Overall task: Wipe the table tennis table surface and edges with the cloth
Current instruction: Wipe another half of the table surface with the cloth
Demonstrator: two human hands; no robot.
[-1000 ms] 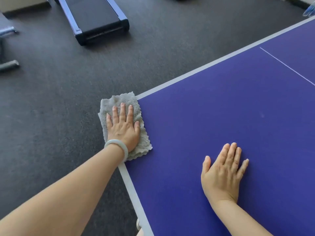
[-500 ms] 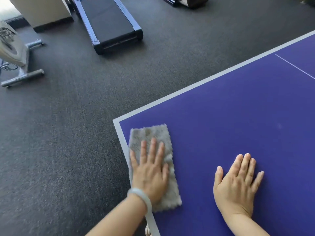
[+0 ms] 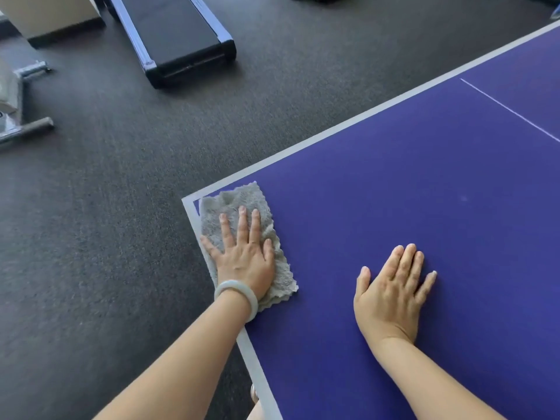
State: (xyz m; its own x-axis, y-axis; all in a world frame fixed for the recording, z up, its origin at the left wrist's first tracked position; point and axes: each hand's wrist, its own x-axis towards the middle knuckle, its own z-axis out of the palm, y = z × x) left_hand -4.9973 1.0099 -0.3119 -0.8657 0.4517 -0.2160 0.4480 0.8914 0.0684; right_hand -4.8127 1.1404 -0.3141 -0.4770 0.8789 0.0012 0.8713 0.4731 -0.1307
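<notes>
Pressing down on the cloth [image 3: 235, 204] with the left hand [image 3: 244, 257]: palm flat, fingers straight and a little spread, thumb out toward the table's left edge. Lying on top of the cloth rather than curling round it. Wearing a pale bracelet [image 3: 238, 294] on that wrist.

Resting the right hand [image 3: 391, 295] flat on the bare table [image 3: 394, 183], well to the right of the cloth: fingers straight and close together, thumb apart, holding nothing.

Grey and fluffy, folded into a rough oblong with wavy edges, slightly rumpled ahead of the fingertips. Sitting in the table's near left corner, far end just short of the corner itself, left side lapping onto the grey border strip [image 3: 333, 136] beneath the hand.

Deep blue across the tabletop, with a thin white line [image 3: 509, 112] at far right and a faint pale smudge [image 3: 463, 198] further in.

Beyond the edge, dark carpet [image 3: 91, 222]. Further off, the end of a treadmill [image 3: 175, 34], and at far left part of some metal-framed exercise machine [image 3: 21, 125], cut off by the frame.
</notes>
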